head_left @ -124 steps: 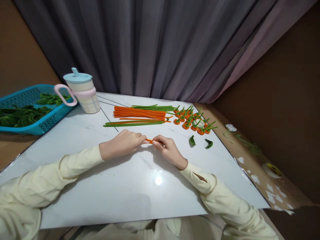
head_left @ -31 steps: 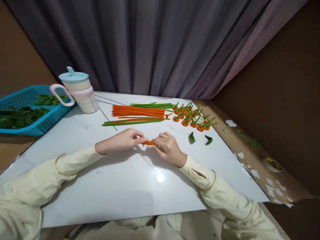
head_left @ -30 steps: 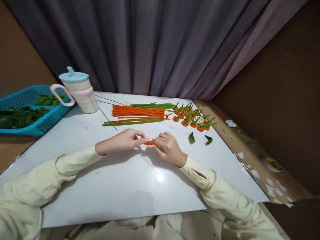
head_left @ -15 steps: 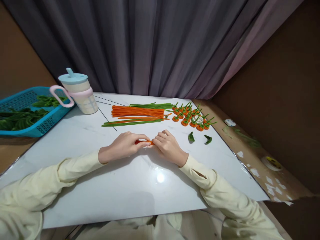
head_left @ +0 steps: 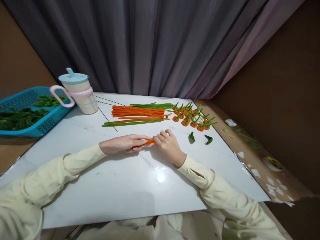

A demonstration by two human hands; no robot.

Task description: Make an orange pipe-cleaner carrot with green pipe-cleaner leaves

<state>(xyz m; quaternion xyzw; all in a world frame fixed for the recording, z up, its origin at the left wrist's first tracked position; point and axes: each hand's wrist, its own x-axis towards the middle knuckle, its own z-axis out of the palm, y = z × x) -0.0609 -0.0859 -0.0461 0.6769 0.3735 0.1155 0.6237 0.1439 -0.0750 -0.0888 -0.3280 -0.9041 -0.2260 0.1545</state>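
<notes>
Between my hands, low over the white tabletop, is an orange pipe cleaner piece, partly hidden by fingers. My left hand pinches its left part with the fingers stretched along it. The curled fingers of my right hand grip its right end. Beyond them lies a bundle of orange pipe cleaners, with green pipe cleaners in front and more green ones behind. To the right stand several small orange pompom-like pieces with green stems.
Two curled green pieces lie right of my right hand. A white ring-shaped roll rests among the orange pieces. At left are a lidded cup and a blue basket holding green pieces. White paper scraps litter the brown surface at right.
My left hand's fingers have straightened and shifted along the orange piece, so more of it shows between the hands. My right hand keeps its grip with little movement.
</notes>
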